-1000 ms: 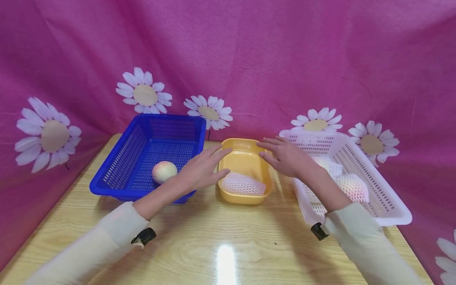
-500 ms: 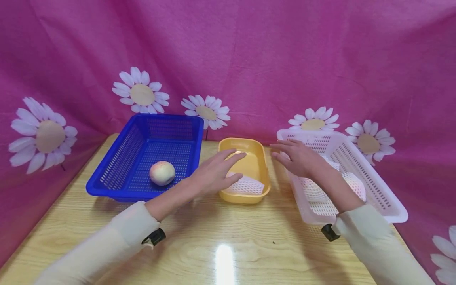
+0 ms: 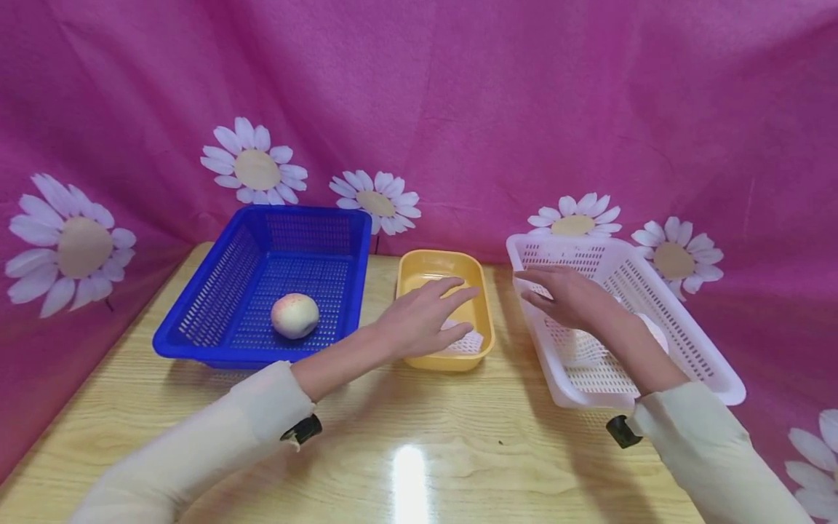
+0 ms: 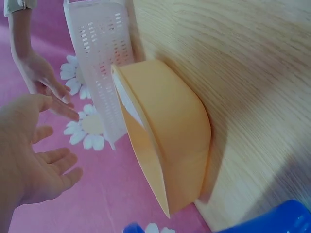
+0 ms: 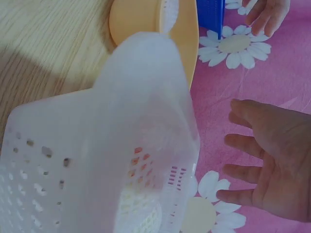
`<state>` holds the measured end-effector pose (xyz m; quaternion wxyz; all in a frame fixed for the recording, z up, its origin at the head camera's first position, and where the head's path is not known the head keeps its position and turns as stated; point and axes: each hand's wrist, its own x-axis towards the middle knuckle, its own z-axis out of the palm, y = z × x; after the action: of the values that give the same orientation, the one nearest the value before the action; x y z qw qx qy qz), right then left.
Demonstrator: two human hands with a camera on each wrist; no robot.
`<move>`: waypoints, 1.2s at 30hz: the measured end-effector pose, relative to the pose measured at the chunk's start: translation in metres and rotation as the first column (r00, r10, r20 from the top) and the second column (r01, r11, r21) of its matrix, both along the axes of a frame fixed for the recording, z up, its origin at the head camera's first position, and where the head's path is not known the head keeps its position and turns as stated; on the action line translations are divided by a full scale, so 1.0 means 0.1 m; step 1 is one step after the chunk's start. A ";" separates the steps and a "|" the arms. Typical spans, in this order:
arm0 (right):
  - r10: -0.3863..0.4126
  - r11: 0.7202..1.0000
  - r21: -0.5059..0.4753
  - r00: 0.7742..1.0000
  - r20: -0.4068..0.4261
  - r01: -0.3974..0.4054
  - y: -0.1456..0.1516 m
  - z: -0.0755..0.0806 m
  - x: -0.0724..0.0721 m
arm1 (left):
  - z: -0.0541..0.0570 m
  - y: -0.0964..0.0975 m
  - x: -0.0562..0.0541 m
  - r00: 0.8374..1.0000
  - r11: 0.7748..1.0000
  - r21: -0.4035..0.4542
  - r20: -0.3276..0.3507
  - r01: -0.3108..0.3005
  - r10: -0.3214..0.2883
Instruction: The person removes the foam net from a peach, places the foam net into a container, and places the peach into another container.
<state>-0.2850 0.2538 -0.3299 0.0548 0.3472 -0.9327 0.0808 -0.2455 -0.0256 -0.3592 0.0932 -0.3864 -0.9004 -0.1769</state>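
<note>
My left hand (image 3: 422,320) hovers over the yellow tray (image 3: 489,306) with its fingers spread and nothing in them. A white foam net (image 3: 468,343) lies in the tray, partly covered by that hand. My right hand (image 3: 566,295) is above the left side of the white basket (image 3: 727,389), fingers extended and holding nothing. Inside this basket are foam-netted fruits, mostly behind my right forearm in the head view; one foam net (image 5: 138,211) shows in the right wrist view. A bare peach (image 3: 294,316) sits in the blue basket (image 3: 172,336).
All three containers stand in a row on a wooden table (image 3: 458,437), the yellow tray in the middle. Behind them hangs a pink cloth (image 3: 471,131) printed with white daisies, close to the back edge.
My left hand has moved right, from the tray's left edge to over its middle. My right hand has shifted right, away from the tray and over the white basket.
</note>
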 end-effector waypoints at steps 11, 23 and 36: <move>-0.012 1.000 0.012 0.999 0.042 0.011 0.20 -0.08 0.02 | -0.03 0.23 0.03 0.999 0.999 -0.031 -0.009 0.039 -0.040; -0.160 0.983 0.122 0.958 0.237 0.134 0.31 -0.07 0.05 | -0.07 0.45 0.08 0.997 0.992 -0.107 0.050 0.069 -0.064; -0.223 0.970 0.175 0.904 0.365 0.169 0.36 -0.11 0.09 | -0.17 0.65 0.13 0.994 0.989 -0.091 0.006 0.113 -0.113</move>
<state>-0.2758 0.2897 -0.3409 -0.1443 0.2322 -0.9589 0.0755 -0.2326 0.0396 -0.3764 0.0648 -0.4404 -0.8843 -0.1410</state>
